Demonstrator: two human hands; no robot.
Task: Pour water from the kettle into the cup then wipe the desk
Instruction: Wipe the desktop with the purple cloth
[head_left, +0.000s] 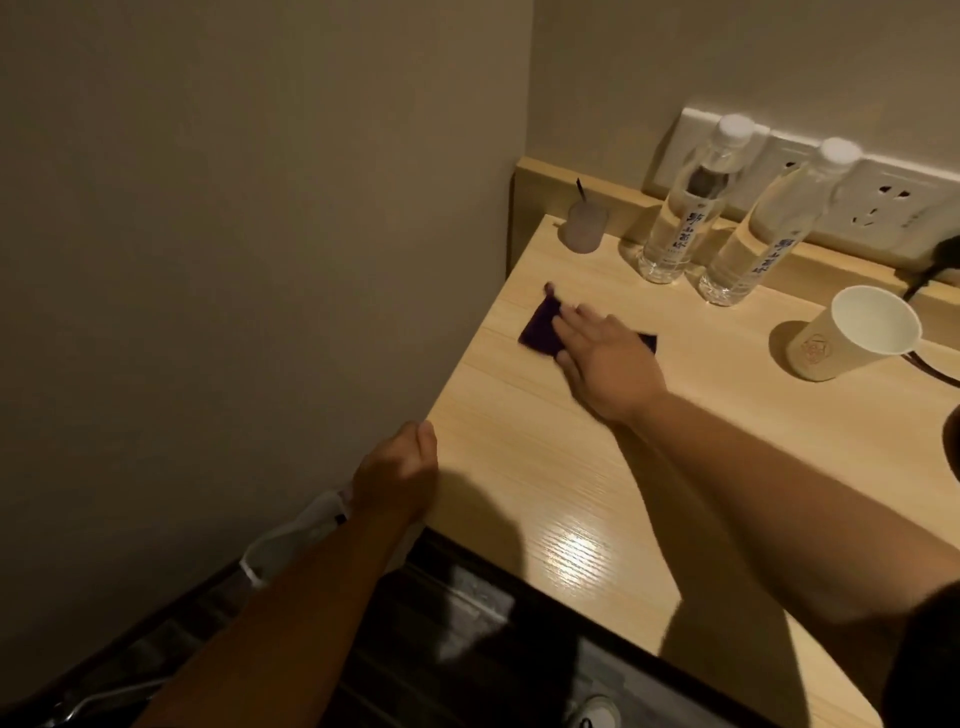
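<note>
A dark purple cloth (537, 330) lies flat on the light wooden desk (545, 467), near its left edge. My right hand (605, 364) presses down on the cloth with the fingers spread flat, covering most of it. My left hand (397, 470) rests against the desk's left edge, fingers curled, holding nothing that I can see. A white paper cup (852, 332) stands at the right of the desk; its inside looks pale and I cannot tell how full it is. The kettle is not clearly in view; only a dark shape (953, 447) shows at the right border.
Two clear water bottles (680, 208) (763, 228) with white caps stand at the back by a wall socket strip (878, 202). A small frosted cup (584, 226) with a dark stick sits in the back left corner. A black cable (930, 270) runs behind the paper cup. A wall is left of the desk.
</note>
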